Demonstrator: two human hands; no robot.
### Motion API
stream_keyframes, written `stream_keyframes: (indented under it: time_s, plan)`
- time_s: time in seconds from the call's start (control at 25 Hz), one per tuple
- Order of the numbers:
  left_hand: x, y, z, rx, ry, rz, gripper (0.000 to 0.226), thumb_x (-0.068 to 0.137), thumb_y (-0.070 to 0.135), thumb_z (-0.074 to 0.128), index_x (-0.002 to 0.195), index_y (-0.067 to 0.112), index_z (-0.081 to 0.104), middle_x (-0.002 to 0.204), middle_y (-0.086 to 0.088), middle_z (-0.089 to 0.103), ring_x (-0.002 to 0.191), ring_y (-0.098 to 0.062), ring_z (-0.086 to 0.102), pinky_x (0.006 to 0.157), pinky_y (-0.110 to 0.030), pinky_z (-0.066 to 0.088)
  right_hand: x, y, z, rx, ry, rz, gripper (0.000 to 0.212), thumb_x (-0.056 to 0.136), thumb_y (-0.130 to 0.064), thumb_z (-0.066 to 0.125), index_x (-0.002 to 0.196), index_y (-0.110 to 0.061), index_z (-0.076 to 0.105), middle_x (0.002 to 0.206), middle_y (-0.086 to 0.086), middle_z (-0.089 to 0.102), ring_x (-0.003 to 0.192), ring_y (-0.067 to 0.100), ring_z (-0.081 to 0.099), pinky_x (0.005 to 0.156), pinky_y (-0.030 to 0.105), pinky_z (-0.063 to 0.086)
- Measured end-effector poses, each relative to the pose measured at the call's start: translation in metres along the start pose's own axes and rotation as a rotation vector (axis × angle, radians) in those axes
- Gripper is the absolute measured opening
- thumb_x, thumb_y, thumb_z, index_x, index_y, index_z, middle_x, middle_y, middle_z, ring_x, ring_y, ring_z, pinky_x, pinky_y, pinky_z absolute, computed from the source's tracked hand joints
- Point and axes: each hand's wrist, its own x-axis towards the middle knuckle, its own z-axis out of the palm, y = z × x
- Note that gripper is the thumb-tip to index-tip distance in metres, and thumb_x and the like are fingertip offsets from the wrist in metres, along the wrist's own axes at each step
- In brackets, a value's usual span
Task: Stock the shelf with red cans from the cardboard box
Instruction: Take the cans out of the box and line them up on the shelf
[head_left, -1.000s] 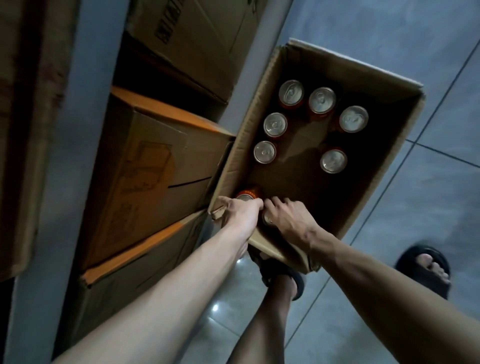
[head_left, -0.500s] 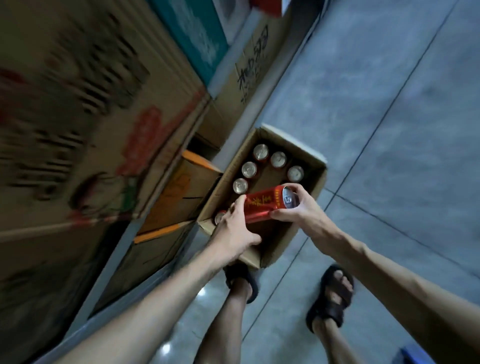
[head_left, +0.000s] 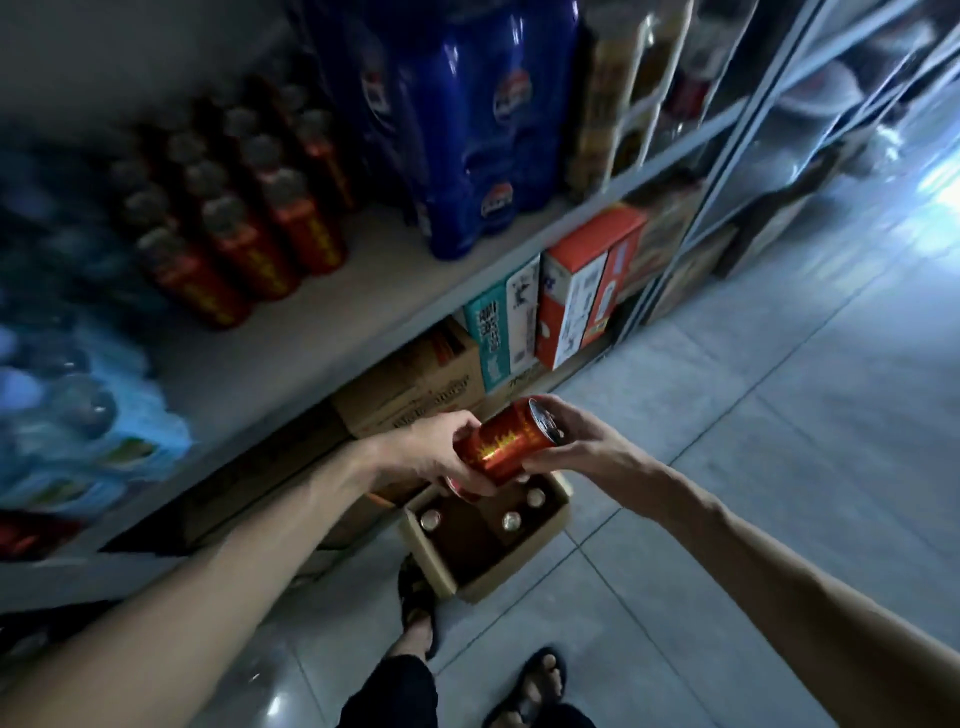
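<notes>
A red can (head_left: 511, 441) with gold print lies tilted between both hands, silver top pointing right. My left hand (head_left: 431, 452) grips its bottom end and my right hand (head_left: 582, 441) holds its top end. A red edge of what may be another can (head_left: 456, 486) peeks out under my left hand. Below them on the floor stands the open cardboard box (head_left: 519, 569), with three can tops showing inside (head_left: 511, 520). Rows of red cans (head_left: 249, 234) stand on the grey shelf (head_left: 322, 332) up to the left, blurred.
Blue bottle packs (head_left: 467, 130) stand right of the shelved cans, and a wrapped water-bottle pack (head_left: 78, 405) sits at the left. Cartons (head_left: 571, 301) and brown boxes (head_left: 415, 384) fill the level below. My sandalled feet (head_left: 415, 597) stand on the tiled floor by the box.
Both hands have lifted the red can up out of the box and away from it. The view has swung up from the box to the shelf.
</notes>
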Motion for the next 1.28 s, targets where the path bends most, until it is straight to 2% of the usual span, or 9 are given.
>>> stream_keyframes:
  time_s: [0.08,0.2,0.4,0.56,0.68,0.88,1.04,1.16,1.28]
  plan:
    - [-0.043,0.028,-0.011,-0.090,-0.053,0.024,0.055,0.074,0.023,0.084,0.122,0.020,0.056,0.115,-0.001,0.069,0.101,-0.012,0.069,0.091,-0.038,0.057,-0.015,-0.046,0.008,0.001,-0.059,-0.001,0.064,0.080,-0.004,0.074,0.137,-0.023,0.051,0.124,0.006,0.067,0.115,0.022,0.063,0.090,0.030,0.055]
    - [-0.090,0.055,-0.029,-0.108,-0.044,0.077,0.051,0.081,0.025,0.077,0.126,0.016,0.057,0.116,-0.007,0.070,0.106,-0.024,0.068,0.094,-0.042,0.055,-0.022,-0.094,0.025,0.073,-0.099,0.041,0.068,0.080,0.000,0.073,0.139,-0.020,0.048,0.126,0.010,0.067,0.118,0.027,0.063,0.089,0.033,0.056]
    - [-0.113,0.065,-0.052,-0.163,0.274,0.228,0.049,0.073,0.014,0.084,0.117,0.013,0.063,0.105,-0.003,0.071,0.088,-0.008,0.071,0.068,-0.013,0.054,-0.009,-0.142,0.052,-0.012,0.082,-0.006,0.076,0.073,-0.015,0.086,0.138,-0.018,0.047,0.122,0.012,0.068,0.111,0.028,0.067,0.098,0.042,0.053]
    - [-0.108,0.055,-0.075,-0.083,0.513,0.222,0.053,0.055,0.043,0.090,0.099,0.032,0.063,0.094,0.011,0.071,0.080,0.001,0.067,0.068,-0.016,0.054,0.015,-0.160,0.077,-0.062,0.200,-0.058,0.080,0.061,-0.031,0.090,0.129,-0.007,0.055,0.115,0.012,0.071,0.103,0.022,0.070,0.094,0.036,0.054]
    - [-0.098,0.045,-0.089,0.067,0.615,0.174,0.063,0.042,0.066,0.083,0.093,0.042,0.054,0.089,0.022,0.067,0.078,0.012,0.061,0.066,-0.017,0.050,0.040,-0.175,0.089,-0.137,0.265,-0.047,0.084,0.059,-0.050,0.087,0.129,-0.014,0.056,0.115,0.008,0.071,0.102,0.022,0.070,0.095,0.041,0.055]
    - [-0.075,0.031,-0.100,0.058,0.823,0.107,0.070,0.038,0.072,0.078,0.092,0.043,0.045,0.086,0.027,0.057,0.076,0.015,0.053,0.061,-0.011,0.038,0.089,-0.188,0.095,-0.294,0.360,-0.034,0.066,0.058,-0.054,0.085,0.111,-0.020,0.065,0.103,0.005,0.073,0.095,0.020,0.070,0.080,0.037,0.058]
    - [-0.055,0.028,-0.103,-0.130,0.916,0.059,0.073,0.043,0.064,0.081,0.103,0.038,0.048,0.103,0.018,0.061,0.094,-0.001,0.059,0.078,-0.023,0.051,0.124,-0.193,0.092,-0.319,0.381,-0.034,0.029,0.065,-0.044,0.085,0.077,-0.021,0.074,0.068,0.000,0.075,0.066,0.009,0.072,0.066,0.023,0.052]
    - [-0.053,0.026,-0.113,-0.163,0.831,0.057,0.072,0.058,0.055,0.078,0.121,0.035,0.050,0.119,0.012,0.062,0.109,-0.009,0.059,0.094,-0.036,0.050,0.146,-0.195,0.092,-0.595,0.463,-0.185,0.043,0.059,-0.048,0.083,0.093,-0.025,0.070,0.079,-0.008,0.074,0.070,0.001,0.067,0.060,0.013,0.049]
    - [-0.057,0.009,-0.129,0.130,0.741,-0.216,0.084,0.069,0.052,0.075,0.140,0.028,0.038,0.142,-0.003,0.049,0.122,-0.023,0.053,0.095,-0.035,0.047,0.172,-0.191,0.089,-0.888,0.530,-0.345,0.062,0.070,-0.029,0.083,0.123,-0.012,0.055,0.112,0.007,0.063,0.098,0.022,0.062,0.083,0.033,0.053]
